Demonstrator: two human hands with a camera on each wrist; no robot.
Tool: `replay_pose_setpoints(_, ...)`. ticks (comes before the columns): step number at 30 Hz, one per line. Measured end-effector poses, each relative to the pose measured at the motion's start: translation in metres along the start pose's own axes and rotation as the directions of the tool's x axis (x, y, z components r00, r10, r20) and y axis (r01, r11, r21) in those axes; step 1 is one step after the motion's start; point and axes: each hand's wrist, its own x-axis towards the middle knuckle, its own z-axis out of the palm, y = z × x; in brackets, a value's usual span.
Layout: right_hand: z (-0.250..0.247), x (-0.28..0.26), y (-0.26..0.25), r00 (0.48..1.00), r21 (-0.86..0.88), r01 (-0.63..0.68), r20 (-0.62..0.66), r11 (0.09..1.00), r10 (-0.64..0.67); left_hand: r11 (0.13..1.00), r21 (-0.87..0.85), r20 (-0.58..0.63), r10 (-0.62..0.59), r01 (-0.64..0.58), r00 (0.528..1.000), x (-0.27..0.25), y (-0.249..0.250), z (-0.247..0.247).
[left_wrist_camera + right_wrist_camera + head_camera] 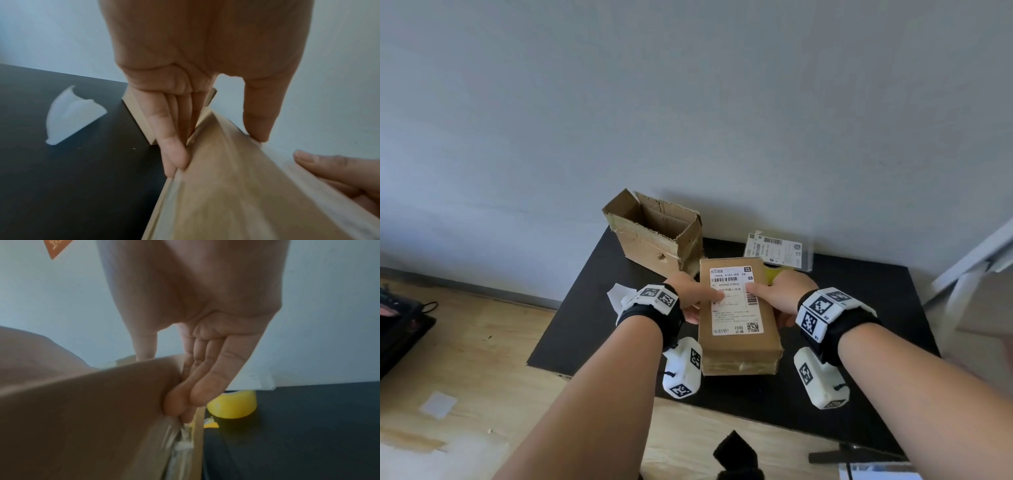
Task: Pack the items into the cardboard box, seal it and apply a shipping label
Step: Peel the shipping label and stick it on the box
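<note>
A closed, taped cardboard box [739,346] sits mid-table with a white shipping label [736,301] on its top. My left hand [688,299] holds its left side, fingers [174,146] down the side wall [236,186] and thumb pressed on the label's left part. My right hand [784,294] holds the right side the same way, fingers [205,386] against the box wall [92,410], thumb on the label's right edge. I cannot tell whether the box rests on the table.
An open, empty cardboard box [654,240] stands behind on the black table [859,342]. A yellow tape roll [774,275] and a stack of labels [777,251] lie at the back right. White backing paper [619,296] lies left of the box.
</note>
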Motion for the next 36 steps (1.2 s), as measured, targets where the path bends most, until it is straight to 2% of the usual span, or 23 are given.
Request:
replay_pose_setpoints(7,-0.038,-0.01,0.063,0.972,0.058,-0.211,-0.091,0.976,0.215,0.994,0.061,0.166,0.078,-0.089,0.983,0.017,0.058,0.056)
replay_pose_setpoints(13,-0.059,-0.009,0.12,0.922,0.147,-0.33,-0.161,0.932,0.352,0.989,0.06,0.286,0.112,-0.135,0.952,0.035,0.095,0.103)
replay_pose_setpoints(15,-0.06,-0.005,0.133,0.905,0.188,-0.354,-0.178,0.916,0.386,0.988,0.057,0.29,0.119,-0.141,0.95,0.04,0.101,0.118)
replay_pose_setpoints(18,-0.053,0.003,0.147,0.891,0.232,-0.37,-0.187,0.9,0.414,0.939,0.227,0.273,0.192,-0.257,0.943,0.05,0.103,0.14)
replay_pose_setpoints(21,-0.043,0.009,0.153,0.893,0.264,-0.375,-0.154,0.889,0.423,0.876,0.362,0.28,0.225,-0.32,0.933,0.061,0.101,0.156)
replay_pose_setpoints(26,-0.039,0.007,0.164,0.913,0.293,-0.326,-0.151,0.899,0.38,0.865,0.358,0.286,0.257,-0.352,0.923,0.069,0.101,0.159)
replay_pose_setpoints(29,-0.037,0.007,0.168,0.966,0.253,-0.245,-0.022,0.936,0.259,0.87,0.342,0.268,0.272,-0.355,0.924,0.077,0.1,0.16)
replay_pose_setpoints(31,-0.032,0.009,0.168,0.976,0.168,-0.216,0.05,0.962,0.211,0.876,0.311,0.258,0.294,-0.367,0.92,0.081,0.1,0.159)
replay_pose_setpoints(36,-0.029,0.025,0.168,0.966,0.115,-0.246,-0.055,0.962,0.254,0.868,0.29,0.253,0.337,-0.404,0.907,0.092,0.105,0.158)
